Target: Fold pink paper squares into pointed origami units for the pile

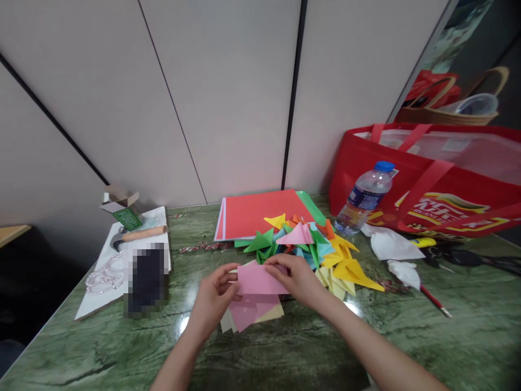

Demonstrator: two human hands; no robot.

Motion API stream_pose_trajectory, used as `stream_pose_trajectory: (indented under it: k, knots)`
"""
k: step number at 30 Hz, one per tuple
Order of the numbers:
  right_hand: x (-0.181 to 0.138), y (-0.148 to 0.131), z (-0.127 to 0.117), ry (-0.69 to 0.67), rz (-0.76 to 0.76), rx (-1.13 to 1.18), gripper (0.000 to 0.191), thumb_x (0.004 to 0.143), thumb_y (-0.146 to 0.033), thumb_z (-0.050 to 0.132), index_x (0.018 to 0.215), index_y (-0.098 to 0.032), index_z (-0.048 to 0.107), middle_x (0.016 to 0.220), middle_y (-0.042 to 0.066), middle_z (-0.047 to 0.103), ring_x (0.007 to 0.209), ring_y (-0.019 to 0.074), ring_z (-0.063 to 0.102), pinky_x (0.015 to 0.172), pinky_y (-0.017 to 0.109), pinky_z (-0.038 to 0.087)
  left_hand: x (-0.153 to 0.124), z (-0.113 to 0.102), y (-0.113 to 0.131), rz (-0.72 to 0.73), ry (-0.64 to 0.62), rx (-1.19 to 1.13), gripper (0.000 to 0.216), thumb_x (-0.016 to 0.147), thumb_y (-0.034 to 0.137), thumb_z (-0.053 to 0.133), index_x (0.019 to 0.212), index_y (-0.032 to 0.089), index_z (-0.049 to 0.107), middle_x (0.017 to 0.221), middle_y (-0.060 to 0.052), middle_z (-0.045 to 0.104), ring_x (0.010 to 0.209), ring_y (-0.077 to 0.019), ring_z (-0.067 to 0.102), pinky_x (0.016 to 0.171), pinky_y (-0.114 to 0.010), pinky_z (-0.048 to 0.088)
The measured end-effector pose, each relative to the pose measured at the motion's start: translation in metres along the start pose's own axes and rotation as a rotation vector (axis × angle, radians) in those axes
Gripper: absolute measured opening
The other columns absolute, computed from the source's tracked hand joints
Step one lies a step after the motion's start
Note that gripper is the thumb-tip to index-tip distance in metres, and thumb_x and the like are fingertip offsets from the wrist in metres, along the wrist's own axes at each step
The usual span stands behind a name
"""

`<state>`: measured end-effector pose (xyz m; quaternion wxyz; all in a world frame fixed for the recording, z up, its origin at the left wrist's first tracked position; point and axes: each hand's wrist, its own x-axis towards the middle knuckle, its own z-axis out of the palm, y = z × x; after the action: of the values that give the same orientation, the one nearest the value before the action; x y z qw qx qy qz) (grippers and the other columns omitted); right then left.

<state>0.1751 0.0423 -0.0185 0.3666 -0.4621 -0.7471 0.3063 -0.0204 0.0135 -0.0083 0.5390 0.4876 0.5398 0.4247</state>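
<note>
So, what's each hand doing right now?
Left hand: closed, holding the left edge of the pink paper.
Right hand: closed, pinching the same paper toward its right end.

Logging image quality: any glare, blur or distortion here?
Head view: two white glare spots on the green tabletop; head view: pixelation masks a dark item at left; head view: the red tote bag appears stretched toward the right edge; head view: the held pink paper shows no obvious motion blur.

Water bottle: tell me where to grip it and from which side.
Probably grip the water bottle around its middle, from the near side: it stands upright, the red bag behind hinders the far side, and a hold there should clear the folded papers by its foot.
</note>
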Motion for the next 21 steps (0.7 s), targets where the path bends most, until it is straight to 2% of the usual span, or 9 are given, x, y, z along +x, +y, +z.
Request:
stream_pose_trajectory:
  k: [3,8,13,21]
  knots:
    - [0.001,-0.001,0.0,0.011,0.027,0.049,0.018,0.082,-0.024,0.049,0.086,-0.018,0.065,0.084,0.004,0.07,0.075,0.017,0.062,0.065,0.026,0.045,-0.002,0.001,0.002,-0.059,-0.08,-0.095,0.052,0.063,0.023,0.067,0.111,0.014,0.05,0.09,-0.008,0.067,0.068,-0.0187,0.065,0.062,-0.033,0.053]
    - [0.002,0.001,-0.002,-0.001,0.079,0.094,0.02,0.082,-0.023,0.047,0.087,-0.017,0.065,0.082,0.004,0.069,0.073,0.0166,0.061,0.062,0.026,0.045,-0.009,0.001,0.009,-0.12,-0.193,-0.224,0.069,0.066,0.02,0.069,0.127,0.017,0.037,0.098,-0.012,0.065,0.076,-0.0231,0.066,0.065,-0.033,0.052]
    - [0.002,0.004,-0.003,-0.054,0.117,0.194,0.021,0.082,-0.025,0.047,0.088,-0.017,0.066,0.08,0.003,0.069,0.07,0.0156,0.06,0.059,0.025,0.044,-0.011,0.002,0.012,-0.143,-0.252,-0.236,0.092,0.052,0.008,0.077,0.13,0.023,0.03,0.112,-0.015,0.059,0.082,-0.0258,0.065,0.07,-0.035,0.05]
    - [0.002,0.005,-0.002,-0.1,0.127,0.271,0.022,0.081,-0.029,0.05,0.088,-0.018,0.068,0.084,0.004,0.069,0.074,0.0168,0.06,0.062,0.026,0.044,-0.006,0.001,0.003,-0.083,-0.253,-0.186,0.067,0.057,0.01,0.074,0.117,0.02,0.044,0.107,-0.011,0.06,0.086,-0.0224,0.061,0.071,-0.034,0.05]
